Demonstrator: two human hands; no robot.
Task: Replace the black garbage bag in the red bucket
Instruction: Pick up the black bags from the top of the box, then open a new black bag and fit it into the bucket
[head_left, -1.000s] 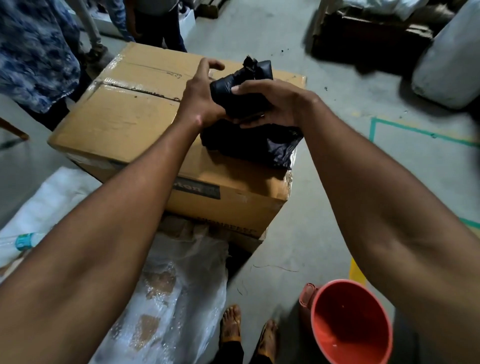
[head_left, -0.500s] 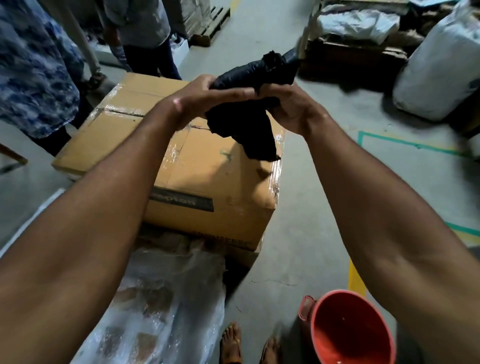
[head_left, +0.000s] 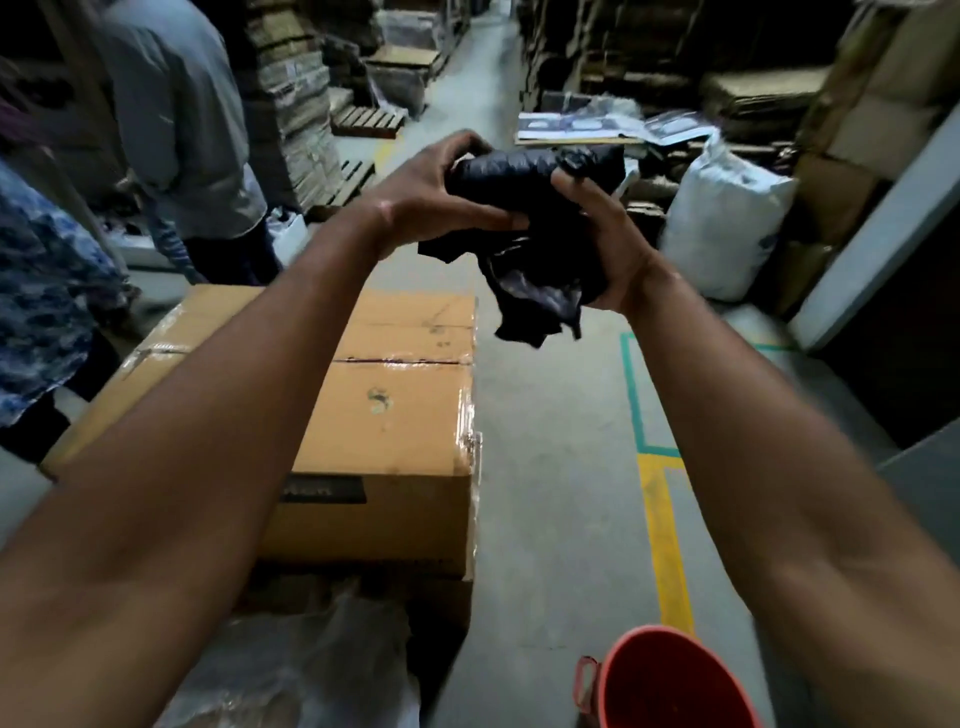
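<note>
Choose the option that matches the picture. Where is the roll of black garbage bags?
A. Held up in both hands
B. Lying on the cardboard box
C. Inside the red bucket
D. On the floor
A: the left hand and right hand both grip the roll of black garbage bags, raised above the cardboard box.

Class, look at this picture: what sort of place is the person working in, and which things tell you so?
Most likely a warehouse or storeroom: stacked flattened cardboard lines the aisle, a wooden pallet lies on the floor, and coloured floor tape marks zones.
</note>
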